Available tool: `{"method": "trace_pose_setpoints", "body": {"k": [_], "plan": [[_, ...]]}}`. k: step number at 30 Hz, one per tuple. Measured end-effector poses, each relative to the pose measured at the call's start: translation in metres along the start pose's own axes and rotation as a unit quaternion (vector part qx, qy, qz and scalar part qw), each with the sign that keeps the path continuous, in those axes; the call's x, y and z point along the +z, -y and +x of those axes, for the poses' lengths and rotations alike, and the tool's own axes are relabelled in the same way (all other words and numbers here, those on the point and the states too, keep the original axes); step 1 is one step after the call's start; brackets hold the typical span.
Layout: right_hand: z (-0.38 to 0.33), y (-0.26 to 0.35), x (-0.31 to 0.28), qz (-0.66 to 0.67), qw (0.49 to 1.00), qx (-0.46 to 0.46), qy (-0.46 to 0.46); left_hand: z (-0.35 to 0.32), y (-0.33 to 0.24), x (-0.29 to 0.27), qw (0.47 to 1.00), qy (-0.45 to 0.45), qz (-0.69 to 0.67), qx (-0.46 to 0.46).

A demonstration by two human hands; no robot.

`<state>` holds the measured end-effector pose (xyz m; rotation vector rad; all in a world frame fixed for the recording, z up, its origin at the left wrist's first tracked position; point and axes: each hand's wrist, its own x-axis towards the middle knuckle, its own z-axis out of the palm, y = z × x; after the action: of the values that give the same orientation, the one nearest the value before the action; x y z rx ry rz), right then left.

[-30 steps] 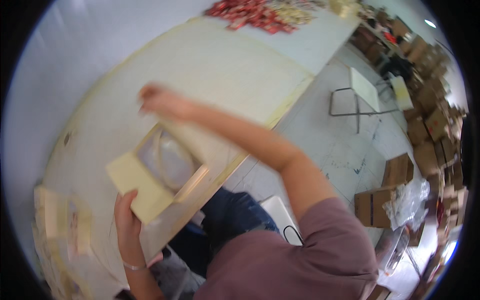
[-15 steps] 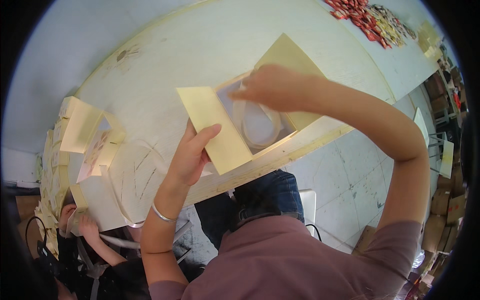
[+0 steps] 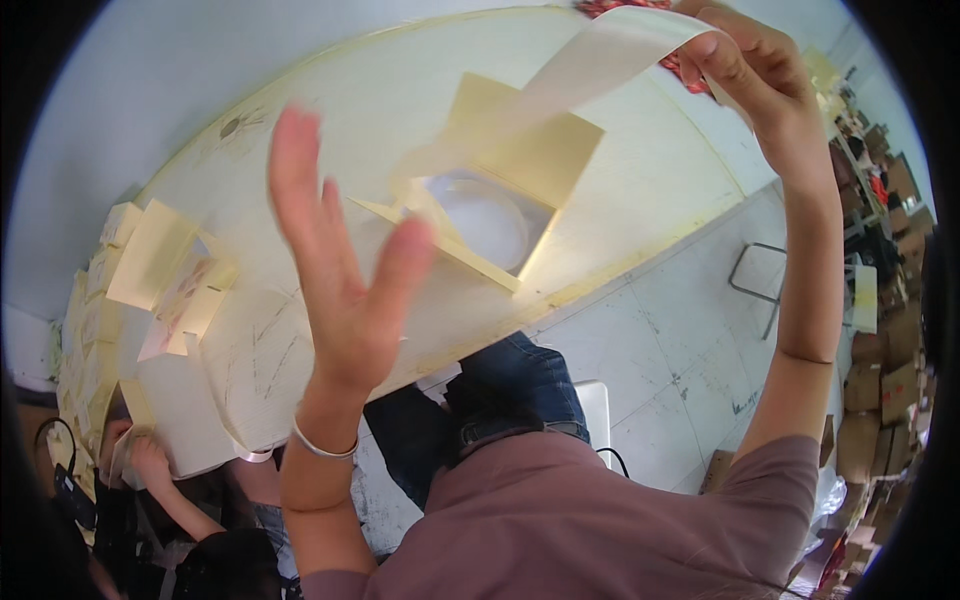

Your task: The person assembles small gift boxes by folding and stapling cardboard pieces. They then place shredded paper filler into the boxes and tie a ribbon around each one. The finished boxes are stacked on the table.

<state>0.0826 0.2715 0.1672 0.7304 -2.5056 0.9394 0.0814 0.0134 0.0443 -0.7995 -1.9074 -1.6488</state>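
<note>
A pale yellow gift box lies on the table with its flaps spread and a whitish interior showing. From it a wide cream ribbon rises to the upper right, its lower part blurred by motion. My right hand, raised at the far right, pinches the ribbon between thumb and fingers. Just left of the box, my left hand is in the air, fingers spread and smeared a little, holding nothing.
Another open yellow box stands on the left of the white table, by stacked boxes. A co-worker's hand is at lower left. Red packets lie at the far edge; cartons are piled right.
My right hand has risen from inside the box to the upper right, drawing the ribbon out. My left hand has let go of the flap and lifted; the box sits slightly further left.
</note>
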Motion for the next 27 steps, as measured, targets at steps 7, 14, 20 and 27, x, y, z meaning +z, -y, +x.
{"method": "trace_pose_setpoints", "body": {"k": [7, 14, 20, 27], "plan": [[-0.053, 0.017, -0.061, 0.053, 0.993, 0.041, 0.102, 0.010, -0.068, 0.049, 0.798, 0.441, -0.336, -0.237], [-0.164, -0.007, -0.094, 0.556, 0.789, -0.158, 0.208, -0.089, -0.040, 0.017, 0.492, 0.531, -0.457, -0.516], [-0.222, -0.004, -0.056, 0.690, 0.685, -0.225, -0.058, -0.114, -0.001, 0.030, 0.627, 0.709, -0.074, -0.314], [-0.265, -0.072, -0.105, 0.456, 0.815, -0.091, -0.347, -0.044, -0.005, -0.029, 0.818, 0.446, 0.099, -0.350]]}}
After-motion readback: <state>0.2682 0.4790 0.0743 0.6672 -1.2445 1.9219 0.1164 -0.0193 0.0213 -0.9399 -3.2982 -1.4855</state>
